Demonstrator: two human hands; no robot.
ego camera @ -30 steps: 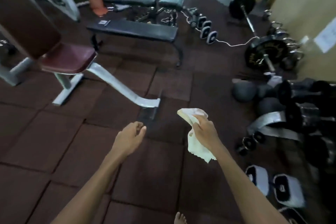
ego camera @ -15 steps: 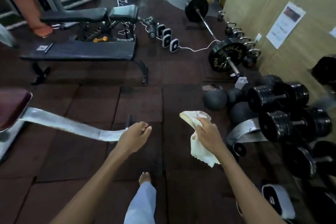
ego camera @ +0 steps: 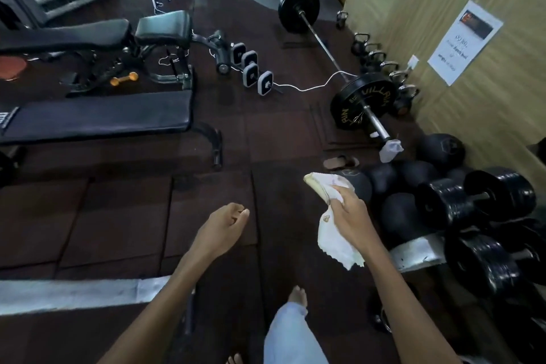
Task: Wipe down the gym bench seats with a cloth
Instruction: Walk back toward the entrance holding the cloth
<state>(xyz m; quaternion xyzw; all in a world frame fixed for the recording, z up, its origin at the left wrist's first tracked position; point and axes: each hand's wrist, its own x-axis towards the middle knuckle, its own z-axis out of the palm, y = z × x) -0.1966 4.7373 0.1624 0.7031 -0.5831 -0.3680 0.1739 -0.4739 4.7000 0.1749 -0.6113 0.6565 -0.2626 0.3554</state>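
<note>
Gym floor (ego camera: 118, 216), seemingly 2 benches (ego camera: 97, 115), 1 cloth (ego camera: 334, 242)

Black flat padded bench (ego camera: 97, 118) far left on brown rubber-tile floor (ego camera: 118, 216). Black adjustable padded bench (ego camera: 88, 35) behind it. Small orange dumbbell (ego camera: 124, 79) on floor between them. Steel barbell with black plates (ego camera: 334, 59) right of both. Black kettlebells (ego camera: 381, 59) along foot of wooden wall (ego camera: 413, 9), right of barbell. Black round medicine balls (ego camera: 413, 174) at barbell's near end; black plate dumbbells (ego camera: 472, 198) right of them. White cloth (ego camera: 334, 224), gripped in right hand (ego camera: 351, 216), before the balls. Left hand (ego camera: 221, 227) left of it, apart.

Dim indoor light; daylight enters far beyond the right hand (ego camera: 348, 213). Edges bow outward, corners blur softly.
</note>
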